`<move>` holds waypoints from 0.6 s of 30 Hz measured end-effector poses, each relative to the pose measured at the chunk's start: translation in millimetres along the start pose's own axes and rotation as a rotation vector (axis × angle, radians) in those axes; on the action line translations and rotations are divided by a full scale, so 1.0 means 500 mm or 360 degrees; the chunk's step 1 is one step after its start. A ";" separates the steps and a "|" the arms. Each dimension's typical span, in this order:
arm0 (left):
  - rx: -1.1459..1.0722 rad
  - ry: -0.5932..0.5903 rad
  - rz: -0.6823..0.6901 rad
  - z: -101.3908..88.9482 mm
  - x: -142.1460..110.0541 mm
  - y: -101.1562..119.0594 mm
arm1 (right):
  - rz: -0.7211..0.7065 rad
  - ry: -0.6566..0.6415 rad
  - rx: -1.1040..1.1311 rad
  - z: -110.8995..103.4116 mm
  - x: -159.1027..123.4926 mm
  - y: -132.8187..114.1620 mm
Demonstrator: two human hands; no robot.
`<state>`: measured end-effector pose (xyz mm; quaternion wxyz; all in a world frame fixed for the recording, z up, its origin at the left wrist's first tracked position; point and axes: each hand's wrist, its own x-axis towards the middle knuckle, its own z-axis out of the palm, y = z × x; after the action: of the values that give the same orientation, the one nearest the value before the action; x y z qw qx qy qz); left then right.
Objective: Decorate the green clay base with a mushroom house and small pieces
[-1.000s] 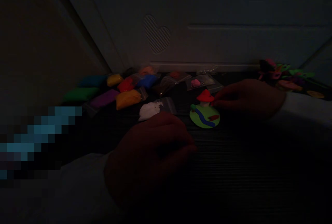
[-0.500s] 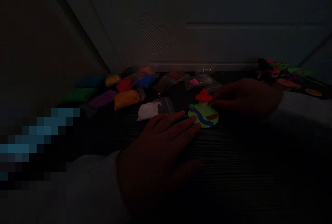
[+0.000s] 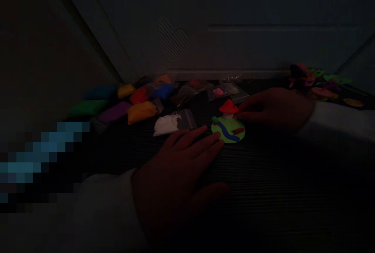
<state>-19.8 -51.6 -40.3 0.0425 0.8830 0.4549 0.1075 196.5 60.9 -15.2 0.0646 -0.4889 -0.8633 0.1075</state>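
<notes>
A light green round clay base (image 3: 228,138) lies on the dark surface in dim light. On it are a blue winding strip (image 3: 224,129), a brown-red piece (image 3: 238,131) and a small dark green ball (image 3: 215,120). At its back edge stands a clay mushroom (image 3: 229,107) with a red cap and pale stem. My left hand (image 3: 178,171) lies flat, fingers spread, its fingertips at the base's left edge. My right hand (image 3: 272,108) is closed in a pinch beside the mushroom's stem; a tiny red spot shows at its fingertips, but what they hold is unclear.
A bag of white clay (image 3: 168,124) lies just beyond my left hand. Several coloured clay bags, among them an orange one (image 3: 142,112) and a green one (image 3: 88,107), are at the back left. Colourful clay figures (image 3: 306,75) stand back right, before a pale panel (image 3: 249,50).
The whole view shifts very slightly. Both hands keep nearly the same place at the base and mushroom.
</notes>
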 end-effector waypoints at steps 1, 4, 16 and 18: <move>0.0005 0.0000 0.0000 0.000 0.000 0.000 | 0.0004 0.0003 0.0001 0.001 0.000 0.000; 0.0020 -0.0014 -0.0003 -0.001 -0.001 0.000 | 0.0014 0.0009 0.0007 0.003 0.002 0.001; 0.0095 -0.0052 -0.0013 -0.002 -0.001 0.000 | 0.0025 0.0044 0.0038 0.002 0.005 0.004; 0.0097 -0.0042 -0.0019 0.000 -0.001 0.000 | 0.0022 0.0048 0.0034 0.001 0.005 0.003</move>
<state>-20.1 -52.1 -40.2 0.0222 0.8825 0.4626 0.0818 196.4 63.7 -16.0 0.0821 -0.4956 -0.8576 0.1099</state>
